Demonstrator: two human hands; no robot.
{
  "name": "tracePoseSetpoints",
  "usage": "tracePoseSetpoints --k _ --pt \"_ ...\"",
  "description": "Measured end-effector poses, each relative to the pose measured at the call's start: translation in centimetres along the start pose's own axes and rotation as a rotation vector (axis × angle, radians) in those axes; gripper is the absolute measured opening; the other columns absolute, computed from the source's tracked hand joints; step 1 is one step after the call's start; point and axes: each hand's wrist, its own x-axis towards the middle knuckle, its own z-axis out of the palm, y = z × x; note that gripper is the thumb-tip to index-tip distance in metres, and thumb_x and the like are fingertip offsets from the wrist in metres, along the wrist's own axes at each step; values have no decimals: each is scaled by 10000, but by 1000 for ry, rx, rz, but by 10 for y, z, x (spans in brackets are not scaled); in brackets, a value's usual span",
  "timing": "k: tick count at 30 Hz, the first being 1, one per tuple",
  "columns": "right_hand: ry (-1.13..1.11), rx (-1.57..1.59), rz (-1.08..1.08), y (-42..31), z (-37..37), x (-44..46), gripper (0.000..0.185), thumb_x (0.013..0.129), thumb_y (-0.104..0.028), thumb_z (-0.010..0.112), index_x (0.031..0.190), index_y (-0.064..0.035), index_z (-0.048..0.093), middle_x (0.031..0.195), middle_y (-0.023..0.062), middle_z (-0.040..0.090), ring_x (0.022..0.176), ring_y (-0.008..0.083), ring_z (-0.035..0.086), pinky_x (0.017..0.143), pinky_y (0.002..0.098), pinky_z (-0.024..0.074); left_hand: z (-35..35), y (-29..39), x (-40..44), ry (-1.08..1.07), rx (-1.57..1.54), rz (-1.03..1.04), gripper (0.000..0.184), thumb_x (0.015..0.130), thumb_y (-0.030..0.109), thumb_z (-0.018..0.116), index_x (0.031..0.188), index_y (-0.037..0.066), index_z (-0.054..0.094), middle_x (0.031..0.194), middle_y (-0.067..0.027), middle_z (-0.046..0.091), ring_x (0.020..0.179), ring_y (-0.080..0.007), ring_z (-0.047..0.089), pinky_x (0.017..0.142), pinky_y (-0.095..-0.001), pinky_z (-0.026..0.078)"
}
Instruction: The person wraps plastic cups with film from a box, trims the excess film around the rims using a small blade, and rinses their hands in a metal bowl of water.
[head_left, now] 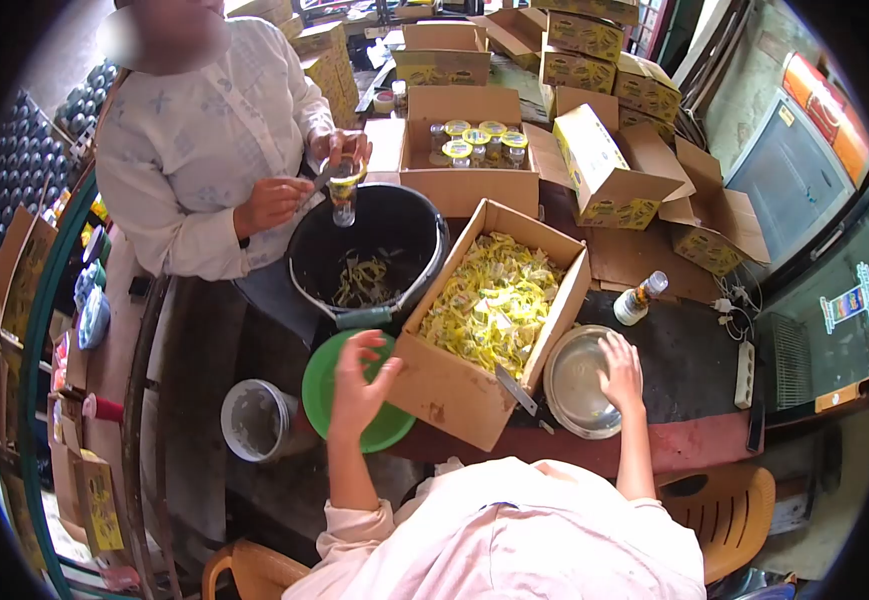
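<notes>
My left hand [362, 385] hovers over the green basin [391, 428], thumb and fingers spread with nothing in them. At the right, my right hand [619, 372] reaches over the round metal bowl [579, 395], fingers stretched out; whether it touches the bowl I cannot tell. Between my hands stands a cardboard box [454, 394] filled with yellow printed strips [499, 300]. A knife [515, 389] lies against its near edge, blade pointing down. Behind the bowl a small jar with dark contents [641, 298] leans at a tilt on the dark table.
Across from me a person [214, 140] holds a clear glass jar [344, 200] and a knife over a black bucket [419, 205] containing strips. An open carton [469, 190] holds several yellow-lidded jars. A grey pail [257, 420] stands at lower left. More cartons [609, 165] stand behind.
</notes>
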Motion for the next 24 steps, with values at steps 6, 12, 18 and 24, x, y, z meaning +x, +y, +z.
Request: tracePoseSetpoints --k 6,12,18,24 --pt "303 405 130 8 7 79 509 684 -130 681 1146 -25 497 1082 187 524 1010 327 519 876 378 414 -19 -37 57 525 -184 85 365 774 75 617 1098 47 453 1015 -39 487 818 -100 461 728 -232 380" --pt "162 686 91 -39 12 239 322 740 -66 569 1061 -61 558 736 108 630 688 260 617 670 323 485 -2 -43 108 559 240 287 349 750 72 617 1057 42 453 1014 -85 499 843 -193 477 764 -318 365" --pt "96 490 37 -61 69 385 369 686 -113 570 1048 -44 563 980 143 580 928 257 572 814 347 465 3 -41 114 378 307 95 346 738 63 611 1046 31 457 994 -111 526 855 -234 515 730 -342 394" --pt "-74 211 190 -94 106 472 502 696 -378 677 1073 -73 549 1070 119 564 1018 244 550 861 365 457 6 -52 110 297 367 -8 312 757 39 574 1050 39 466 975 -85 550 829 -205 533 706 -320 394"
